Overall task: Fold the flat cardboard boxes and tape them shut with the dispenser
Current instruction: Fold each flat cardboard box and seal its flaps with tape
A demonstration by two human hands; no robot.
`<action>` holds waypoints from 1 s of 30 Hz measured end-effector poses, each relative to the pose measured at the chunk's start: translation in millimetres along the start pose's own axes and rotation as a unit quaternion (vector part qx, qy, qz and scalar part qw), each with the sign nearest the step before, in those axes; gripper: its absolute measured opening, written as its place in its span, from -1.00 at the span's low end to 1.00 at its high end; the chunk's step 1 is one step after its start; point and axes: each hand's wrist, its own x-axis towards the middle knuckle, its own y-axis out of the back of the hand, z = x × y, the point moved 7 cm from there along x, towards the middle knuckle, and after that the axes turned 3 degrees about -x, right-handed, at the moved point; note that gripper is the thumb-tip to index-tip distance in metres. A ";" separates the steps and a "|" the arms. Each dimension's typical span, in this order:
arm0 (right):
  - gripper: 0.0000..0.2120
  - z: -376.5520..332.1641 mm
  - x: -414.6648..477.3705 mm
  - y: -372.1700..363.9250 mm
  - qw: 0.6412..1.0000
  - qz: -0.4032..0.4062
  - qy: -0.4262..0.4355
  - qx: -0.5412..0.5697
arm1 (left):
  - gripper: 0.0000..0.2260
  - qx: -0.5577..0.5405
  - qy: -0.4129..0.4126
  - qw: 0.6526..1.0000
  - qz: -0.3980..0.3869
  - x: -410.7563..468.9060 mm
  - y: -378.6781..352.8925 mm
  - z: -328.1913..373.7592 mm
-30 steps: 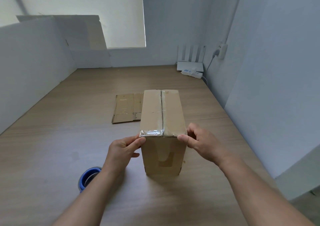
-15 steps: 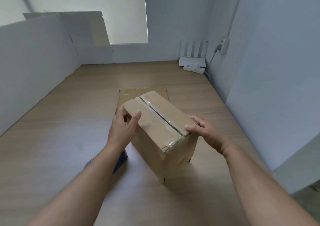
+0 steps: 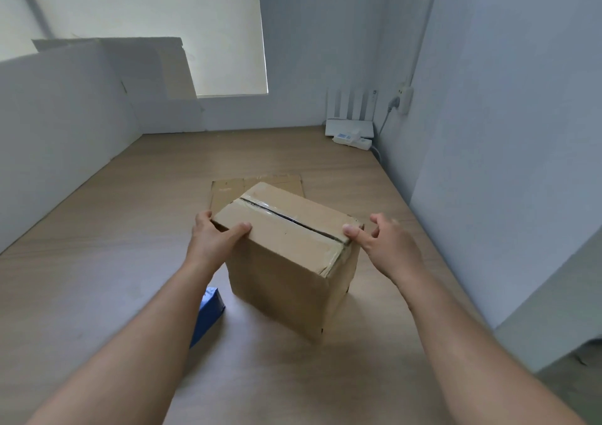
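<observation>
A folded brown cardboard box (image 3: 286,261) stands on the wooden table (image 3: 97,261), its top seam covered with clear tape. My left hand (image 3: 213,242) grips its left top corner, thumb on the top face. My right hand (image 3: 387,245) holds the right end of the box, thumb pressed on the taped edge. A flat cardboard box (image 3: 228,190) lies on the table just behind it, partly hidden. The blue tape dispenser (image 3: 208,314) sits under my left forearm, mostly hidden.
White partition walls close in the table on the left, back and right. A white router (image 3: 350,121) and a power strip (image 3: 353,140) sit in the far right corner, with a cable to a wall socket (image 3: 404,99). The table's right edge runs near my right arm.
The box has been turned anticlockwise from seam pointing away to seam running left to right. My left hand moved from the near corner to the left end; my right hand stayed at the right.
</observation>
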 end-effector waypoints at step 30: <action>-0.78 -47.5 1.6 -54.9 0.954 -0.092 0.047 0.281 | -0.19 0.130 -0.019 0.986 -0.102 -59.1 -11.0 -13.4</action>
